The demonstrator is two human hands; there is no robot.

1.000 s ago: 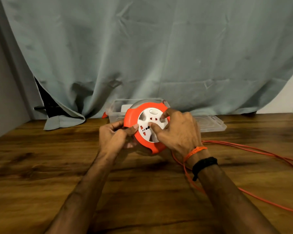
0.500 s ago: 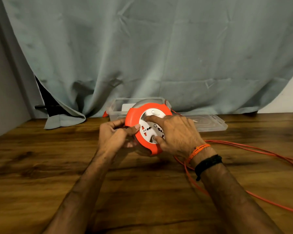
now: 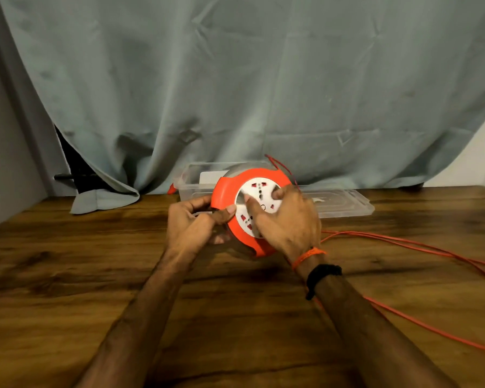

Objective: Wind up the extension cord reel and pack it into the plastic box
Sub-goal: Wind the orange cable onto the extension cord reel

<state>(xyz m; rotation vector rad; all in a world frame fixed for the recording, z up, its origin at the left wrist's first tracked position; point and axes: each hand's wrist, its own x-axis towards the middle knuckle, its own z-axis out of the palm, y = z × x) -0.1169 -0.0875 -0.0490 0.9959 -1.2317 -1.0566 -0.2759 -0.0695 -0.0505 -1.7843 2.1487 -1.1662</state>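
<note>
An orange extension cord reel [image 3: 227, 191] with a white socket face is held tilted just above the wooden table [image 3: 95, 275]. My left hand [image 3: 192, 222] grips its left rim, thumb on the orange edge. My right hand [image 3: 289, 219] lies on the white face, with the thumb and a fingertip pressed into it. The loose orange cord [image 3: 420, 243] runs from the reel off to the right across the table. Behind the reel stands the clear plastic box [image 3: 191, 182], partly hidden by it.
The box's clear lid [image 3: 345, 203] lies flat to the right of the box. A grey-green curtain [image 3: 235, 79] hangs behind, its hem resting on the table's back left. A second cord strand [image 3: 431, 329] crosses the near right of the table.
My right hand has turned round on the white face, and the socket disc has rotated with it. A loop of cord now sticks up at the reel's top right. The left hand has stayed put.
</note>
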